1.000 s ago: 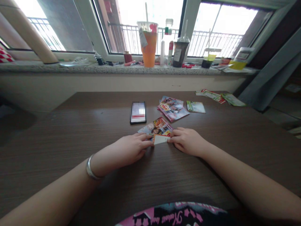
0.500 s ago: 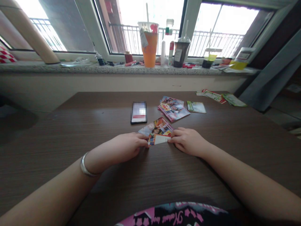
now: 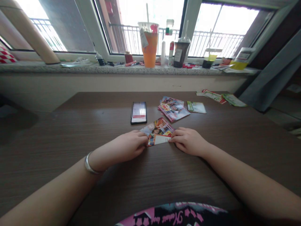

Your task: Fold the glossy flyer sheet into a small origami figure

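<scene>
Left hand (image 3: 128, 147): Laid low on the worktop (image 3: 94, 125), just left of centre. A metal bangle (image 3: 90, 164) is worn on the wrist.
Left fingers (image 3: 143, 138): Curled inward, with the tips set on the near left edge of the leaflet (image 3: 158, 130). Whether that edge is pinched or only pressed flat cannot be told.
Right hand (image 3: 188, 142): Laid on the worktop just right of the leaflet, knuckles up.
Right fingers (image 3: 175, 136): Drawn close together. The near right corner of the leaflet is nipped between thumb and forefinger.
Leaflet: Placed flat on the worktop between the two hands and touched by both. The printed colour side faces up. A white flap (image 3: 161, 140) is turned over along the near edge.
Phone (image 3: 138, 112): Laid face up just beyond the leaflet, apart from both hands.
Stack (image 3: 173, 108): Further colour leaflets are overlapped on the worktop, right of the phone.
Green leaflet (image 3: 196, 107): Laid flat just right of the stack.
Far papers (image 3: 211, 95): Spread near the right rear corner of the worktop, well apart from the hands.
Sill (image 3: 70, 69): Run behind the worktop, under the windows. An orange cup (image 3: 150, 47) and a dark cup (image 3: 180, 53), each with a straw, are stood on it among small clutter.
</scene>
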The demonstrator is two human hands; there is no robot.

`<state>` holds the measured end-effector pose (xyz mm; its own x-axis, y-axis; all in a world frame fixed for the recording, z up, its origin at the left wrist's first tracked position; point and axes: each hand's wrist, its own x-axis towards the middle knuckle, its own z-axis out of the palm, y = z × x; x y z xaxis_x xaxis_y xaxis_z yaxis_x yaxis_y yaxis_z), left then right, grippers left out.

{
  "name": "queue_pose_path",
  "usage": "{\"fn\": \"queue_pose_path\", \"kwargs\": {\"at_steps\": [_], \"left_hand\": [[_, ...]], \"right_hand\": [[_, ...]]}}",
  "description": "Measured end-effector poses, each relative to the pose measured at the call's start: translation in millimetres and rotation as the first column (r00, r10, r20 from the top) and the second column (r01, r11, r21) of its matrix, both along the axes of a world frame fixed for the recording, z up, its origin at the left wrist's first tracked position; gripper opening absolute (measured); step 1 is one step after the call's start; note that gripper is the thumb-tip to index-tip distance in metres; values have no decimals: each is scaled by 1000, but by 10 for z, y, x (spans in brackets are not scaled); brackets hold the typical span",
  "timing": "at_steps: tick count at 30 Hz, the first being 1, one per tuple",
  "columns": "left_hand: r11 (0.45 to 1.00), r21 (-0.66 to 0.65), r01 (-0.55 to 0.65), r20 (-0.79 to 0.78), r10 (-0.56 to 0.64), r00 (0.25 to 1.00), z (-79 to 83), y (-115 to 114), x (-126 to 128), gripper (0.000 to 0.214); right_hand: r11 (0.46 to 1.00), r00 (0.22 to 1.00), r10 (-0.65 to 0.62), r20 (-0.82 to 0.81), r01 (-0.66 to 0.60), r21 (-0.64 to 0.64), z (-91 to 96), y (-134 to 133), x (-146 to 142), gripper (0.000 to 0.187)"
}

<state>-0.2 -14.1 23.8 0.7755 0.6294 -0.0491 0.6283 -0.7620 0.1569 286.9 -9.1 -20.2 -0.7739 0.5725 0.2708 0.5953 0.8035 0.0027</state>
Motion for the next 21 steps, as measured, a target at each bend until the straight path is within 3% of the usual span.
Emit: {"fn": "queue_pose_path", "kwargs": {"at_steps": [5,14,21], "left_hand": [[986,169,-10,32,4,999,-165,-18,63,38],[981,195,9,88,-27,996,-305,-23,84,33],[967,252,22,107,-51,993,-357,-2,111,28]], "right_hand": [[1000,997,4,-80,-2,22,9,19,-17,23],[999,961,-20,-277,33,43,73,20,-25,22],[1000,950,12,-313,-12,2,71,36,-25,22]]}}
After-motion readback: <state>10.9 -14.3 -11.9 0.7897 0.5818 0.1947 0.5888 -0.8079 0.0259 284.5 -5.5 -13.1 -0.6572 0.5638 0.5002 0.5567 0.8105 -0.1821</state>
